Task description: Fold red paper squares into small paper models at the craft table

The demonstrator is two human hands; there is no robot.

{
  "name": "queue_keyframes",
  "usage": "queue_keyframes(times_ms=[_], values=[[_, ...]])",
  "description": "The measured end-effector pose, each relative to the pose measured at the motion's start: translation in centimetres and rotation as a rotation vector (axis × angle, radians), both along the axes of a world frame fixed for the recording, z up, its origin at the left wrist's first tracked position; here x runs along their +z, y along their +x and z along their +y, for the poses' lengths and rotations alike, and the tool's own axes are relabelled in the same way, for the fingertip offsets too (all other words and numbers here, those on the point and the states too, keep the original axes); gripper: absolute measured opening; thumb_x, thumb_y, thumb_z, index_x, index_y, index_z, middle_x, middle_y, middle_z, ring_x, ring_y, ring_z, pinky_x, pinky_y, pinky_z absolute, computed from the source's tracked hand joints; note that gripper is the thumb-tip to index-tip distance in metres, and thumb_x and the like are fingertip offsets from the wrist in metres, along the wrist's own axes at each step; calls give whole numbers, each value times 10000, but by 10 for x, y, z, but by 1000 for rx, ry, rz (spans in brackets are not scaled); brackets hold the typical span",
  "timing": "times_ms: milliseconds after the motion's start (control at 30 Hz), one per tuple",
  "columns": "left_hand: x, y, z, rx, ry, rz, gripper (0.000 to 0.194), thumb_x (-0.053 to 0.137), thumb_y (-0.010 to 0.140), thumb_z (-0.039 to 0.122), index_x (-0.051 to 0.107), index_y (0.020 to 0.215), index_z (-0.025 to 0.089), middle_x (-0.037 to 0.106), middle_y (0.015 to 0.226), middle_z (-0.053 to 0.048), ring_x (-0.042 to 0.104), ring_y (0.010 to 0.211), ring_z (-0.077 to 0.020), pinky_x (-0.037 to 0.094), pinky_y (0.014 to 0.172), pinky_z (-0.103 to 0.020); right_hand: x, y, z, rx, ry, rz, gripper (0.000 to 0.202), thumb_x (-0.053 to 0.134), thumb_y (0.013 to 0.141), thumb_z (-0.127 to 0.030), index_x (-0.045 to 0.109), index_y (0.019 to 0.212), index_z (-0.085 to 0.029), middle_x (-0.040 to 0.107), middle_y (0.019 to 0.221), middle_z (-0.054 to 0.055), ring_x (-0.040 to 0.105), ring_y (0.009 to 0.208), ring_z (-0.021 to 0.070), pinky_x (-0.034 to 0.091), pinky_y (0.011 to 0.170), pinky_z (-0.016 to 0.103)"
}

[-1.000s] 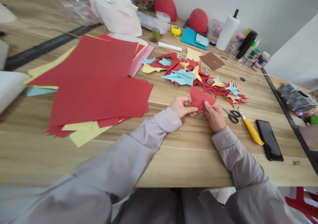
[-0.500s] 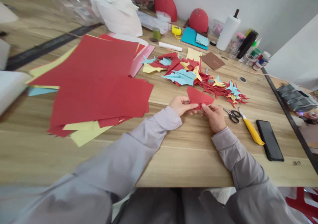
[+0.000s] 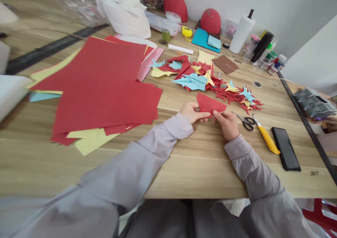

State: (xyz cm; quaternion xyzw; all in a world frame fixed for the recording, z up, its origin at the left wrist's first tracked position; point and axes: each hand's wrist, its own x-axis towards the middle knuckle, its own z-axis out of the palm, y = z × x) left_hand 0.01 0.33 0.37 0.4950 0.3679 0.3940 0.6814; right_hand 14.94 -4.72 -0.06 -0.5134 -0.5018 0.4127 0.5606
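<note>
A small folded red paper (image 3: 209,103) is held just above the table between my two hands. My left hand (image 3: 193,112) pinches its lower left edge, thumb on top. My right hand (image 3: 225,123) grips the lower right edge between thumb and fingers. Beyond the paper lies a pile of folded red, yellow and light blue paper pieces, among them a blue folded plane (image 3: 193,81). Scissors (image 3: 246,122) with black handles lie right beside my right hand. Large red sheets (image 3: 105,87) are stacked on the left, over some yellow ones.
A yellow cutter (image 3: 268,139) and a black phone (image 3: 285,149) lie on the right. At the back stand a white roll (image 3: 241,34), several bottles, a yellow tape measure (image 3: 186,32) and a teal sheet (image 3: 204,39). A brown paper (image 3: 225,64) lies nearer.
The red paper has shifted and tilted slightly in my fingers, its upper left corner a little further left. Both hands have stayed almost in place. Something dark now shows at the far right edge.
</note>
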Motion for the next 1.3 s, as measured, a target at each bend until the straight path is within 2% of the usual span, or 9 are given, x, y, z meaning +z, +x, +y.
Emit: queue_keyframes(times_ms=[267,467,633,767,933,1133,1300], values=[[-5,1,1,-3,46,30,259,844,508,184,666,661,73,644,504,-34,595,450,-115,451,429,-205,-2,0,0,-13,-6,11,269,729,681,-402,634,575,-174,594,535,-22,501,492,93,425,510,240],[-6,2,-1,-17,62,34,243,836,510,179,665,651,81,640,497,-23,584,440,-105,438,412,-191,0,-1,1,20,-19,7,239,753,652,-398,675,701,-178,620,582,-21,496,494,102,428,501,252],[0,3,-4,-35,32,46,233,838,503,156,646,614,84,630,472,-18,563,403,-90,431,385,-173,0,-1,1,24,-18,-6,306,706,695,-452,617,588,-179,567,525,-23,489,483,104,421,494,253],[4,3,-5,-43,14,43,231,837,502,145,641,607,84,625,463,-11,562,399,-88,439,382,-169,-1,-1,1,26,-48,35,354,658,729,-495,602,581,-178,561,519,-16,492,479,104,420,493,252],[4,3,-5,-49,20,43,209,822,519,120,637,609,80,628,471,-15,570,409,-93,439,384,-170,0,-1,0,37,-44,-37,308,737,646,-463,632,640,-173,577,553,-23,476,503,99,410,503,243],[1,3,-4,-74,-13,10,296,830,500,95,628,715,79,655,519,-21,585,417,-111,458,388,-195,2,-2,-2,11,-67,12,335,742,643,-440,574,533,-173,523,496,-32,443,485,95,359,481,241],[-2,2,-4,-109,-9,-8,344,844,497,120,626,760,75,668,547,-27,611,459,-116,511,463,-216,5,-3,-2,-4,-82,9,325,732,642,-447,583,548,-174,525,492,-31,439,476,94,364,481,243]])
